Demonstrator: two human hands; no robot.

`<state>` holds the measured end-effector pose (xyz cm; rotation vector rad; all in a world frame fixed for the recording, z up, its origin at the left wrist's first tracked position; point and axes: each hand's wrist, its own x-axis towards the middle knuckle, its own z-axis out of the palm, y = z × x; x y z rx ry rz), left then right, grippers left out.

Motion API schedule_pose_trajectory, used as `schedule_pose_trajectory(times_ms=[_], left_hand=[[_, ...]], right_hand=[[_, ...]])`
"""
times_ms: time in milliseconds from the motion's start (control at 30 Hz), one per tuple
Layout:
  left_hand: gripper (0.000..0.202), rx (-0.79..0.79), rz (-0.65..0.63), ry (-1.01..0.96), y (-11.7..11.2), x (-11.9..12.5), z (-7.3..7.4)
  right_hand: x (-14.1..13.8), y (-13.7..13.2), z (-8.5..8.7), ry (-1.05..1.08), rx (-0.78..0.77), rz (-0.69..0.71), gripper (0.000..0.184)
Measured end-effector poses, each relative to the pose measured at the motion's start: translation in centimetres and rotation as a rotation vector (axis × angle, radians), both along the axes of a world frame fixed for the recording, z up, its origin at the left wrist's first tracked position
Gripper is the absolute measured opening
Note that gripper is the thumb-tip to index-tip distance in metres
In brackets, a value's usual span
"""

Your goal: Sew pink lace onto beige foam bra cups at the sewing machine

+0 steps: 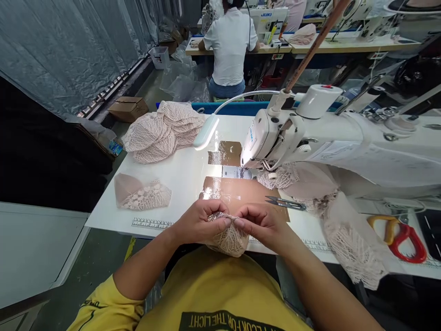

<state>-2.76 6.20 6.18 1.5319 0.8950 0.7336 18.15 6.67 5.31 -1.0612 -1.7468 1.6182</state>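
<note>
Both hands pinch the upper edge of a beige lace fabric piece [229, 239] at the table's front edge, close to my body. My left hand [203, 223] grips it between thumb and fingertips. Close beside it, my right hand [260, 225] pinches the same edge, thumb nearly touching the other thumb. The lace hangs below the fingers as a rounded pouch. Just beyond the hands stands a white sewing machine [299, 124], its needle area over a metal plate [236, 172]. Thread snips [285, 202] lie right of my right hand.
A stack of lace pieces [163, 131] sits at the table's back left, with a single lace piece [143, 193] nearer. Sewn lace pieces [354, 243] trail over the front right edge beside red-handled scissors [408, 243]. A lit lamp [206, 132] reaches over the table. A co-worker [230, 46] sits ahead.
</note>
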Motion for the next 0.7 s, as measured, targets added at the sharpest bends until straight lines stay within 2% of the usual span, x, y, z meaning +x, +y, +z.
schedule_pose_trajectory(times_ms=[300,433,500,567,633,700], left_hand=[[0.019,-0.031,-0.022,-0.074,0.8,0.6,-0.1],[0.025,-0.264,0.058,-0.209,1.1,1.6,-1.7],[0.030,-0.401,0.155,-0.288,1.4,1.3,-2.2],[0.033,-0.422,0.317,-0.317,2.1,0.1,-1.9],[0.031,-0.269,0.537,-0.265,2.9,-1.8,-0.6],[0.025,0.027,0.747,-0.117,3.8,-3.2,1.0]], right_hand=[[0.2,0.4,-0.2,0.064,-0.066,-0.034,0.028],[-0.1,1.3,-0.6,0.146,-0.144,-0.053,0.027],[0.3,1.9,-0.8,0.165,-0.147,-0.093,0.026],[1.3,2.3,-0.9,0.161,-0.139,-0.172,0.026],[3.0,2.5,-0.8,0.127,-0.110,-0.279,0.027],[4.6,2.5,-0.6,0.060,-0.062,-0.376,0.027]])
